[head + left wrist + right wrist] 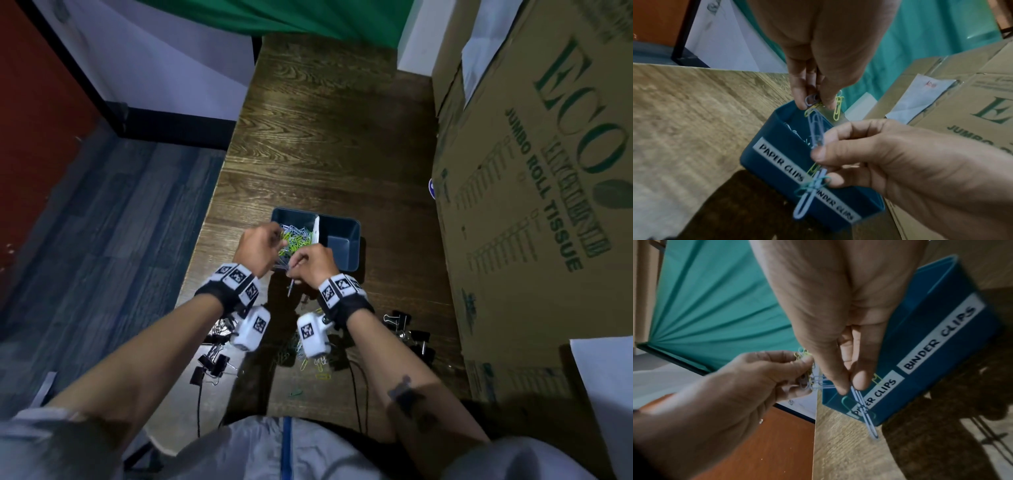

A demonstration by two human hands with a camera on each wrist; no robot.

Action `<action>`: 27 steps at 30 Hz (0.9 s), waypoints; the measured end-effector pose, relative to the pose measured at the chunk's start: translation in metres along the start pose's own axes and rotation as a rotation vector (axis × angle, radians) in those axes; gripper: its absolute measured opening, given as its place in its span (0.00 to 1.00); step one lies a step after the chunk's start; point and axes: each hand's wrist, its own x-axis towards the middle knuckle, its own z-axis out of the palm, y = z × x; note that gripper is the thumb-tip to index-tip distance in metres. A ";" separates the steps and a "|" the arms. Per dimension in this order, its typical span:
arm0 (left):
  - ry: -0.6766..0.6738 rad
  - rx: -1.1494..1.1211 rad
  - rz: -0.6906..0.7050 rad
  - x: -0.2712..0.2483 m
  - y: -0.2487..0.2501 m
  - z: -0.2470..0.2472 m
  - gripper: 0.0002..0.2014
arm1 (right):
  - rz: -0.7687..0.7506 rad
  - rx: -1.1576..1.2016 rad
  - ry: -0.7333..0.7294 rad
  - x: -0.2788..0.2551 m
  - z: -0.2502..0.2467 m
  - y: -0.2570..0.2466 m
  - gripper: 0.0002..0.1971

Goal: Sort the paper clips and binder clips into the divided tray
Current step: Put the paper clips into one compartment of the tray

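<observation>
A blue divided tray (355, 229) stands on the wooden table, labelled PAPER CLIPS and BINDER CLIPS (937, 339). Its left compartment holds a heap of green and pale paper clips (297, 239). My left hand (276, 238) hovers over that compartment and pinches a tangled bunch of clips (813, 101). My right hand (294, 271), at the tray's near wall, pinches a chain of linked pale blue paper clips (865, 412) that hangs down in front of the label. The chain runs between both hands. Black binder clips (407, 327) and loose paper clips (313, 363) lie on the table under my forearms.
A large cardboard box (534, 212) walls off the table's right side. More binder clips (212, 363) sit near the table's left edge, with the floor below. Thin black cables (356, 394) cross the near table. A green cloth hangs at the back.
</observation>
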 end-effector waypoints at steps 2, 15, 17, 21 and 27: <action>0.036 0.002 -0.026 0.016 0.003 -0.001 0.08 | 0.036 -0.002 0.025 0.016 0.000 -0.007 0.10; -0.092 0.087 -0.032 0.023 -0.013 0.019 0.18 | 0.001 -0.128 0.198 0.053 -0.021 -0.013 0.07; -0.075 0.124 0.001 0.015 -0.008 0.015 0.15 | -0.028 -0.175 0.228 0.046 -0.023 -0.013 0.08; -0.027 0.222 0.142 -0.023 0.005 0.012 0.05 | -0.087 -0.209 0.221 0.022 -0.023 -0.001 0.10; -0.301 0.324 0.177 -0.083 -0.016 0.048 0.06 | -0.113 -0.313 0.061 -0.029 0.002 0.053 0.05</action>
